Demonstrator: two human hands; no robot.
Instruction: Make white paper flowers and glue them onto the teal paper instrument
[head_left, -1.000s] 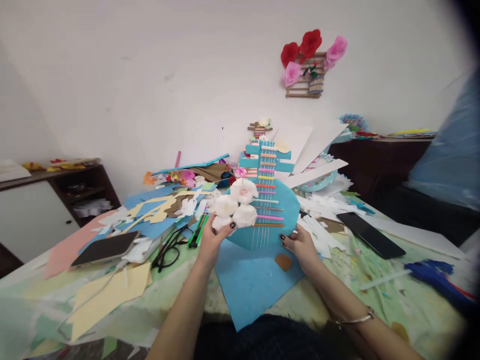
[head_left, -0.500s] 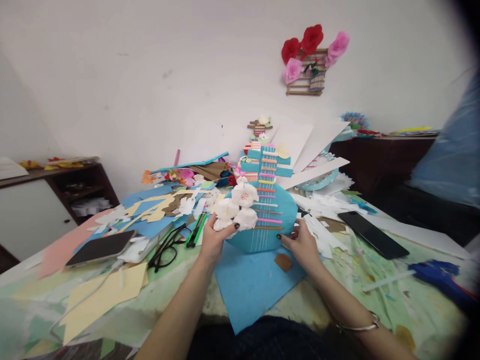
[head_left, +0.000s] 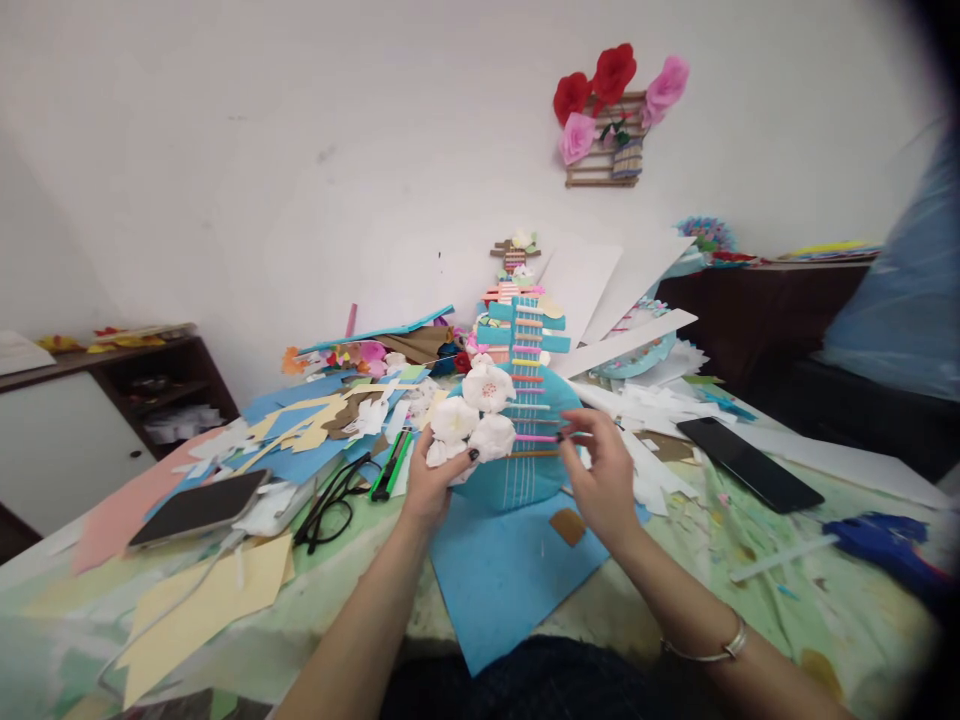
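Note:
A blue paper craft shaped like a stringed instrument point(head_left: 559, 390) stands upright before me, with white strings and coloured sticks across its neck and body. White flowers point(head_left: 489, 387) cover its lower left side. My left hand point(head_left: 435, 475) is closed on that left edge, thumb in front below the flowers and its other fingers mostly hidden. At the right side, my right hand point(head_left: 604, 475) is off the edge, fingers bent and slightly apart. Its thumb tip is close to the end of a pink stick point(head_left: 534, 438); whether they touch I cannot tell. A blue sheet point(head_left: 510, 590) lies underneath, with a brown scrap point(head_left: 568, 527) on it.
Left of the craft are a green utility knife point(head_left: 391, 466), black glasses point(head_left: 334, 505) and a phone-like device point(head_left: 199, 508). On the right lie a black phone point(head_left: 750, 463) and a blue glue gun point(head_left: 889, 550). Paper scraps point(head_left: 322, 415) and white strips are piled behind.
My right hand has let go of the craft's lower right edge and risen to the stick ends. The craft has shifted slightly left. My left hand keeps its hold.

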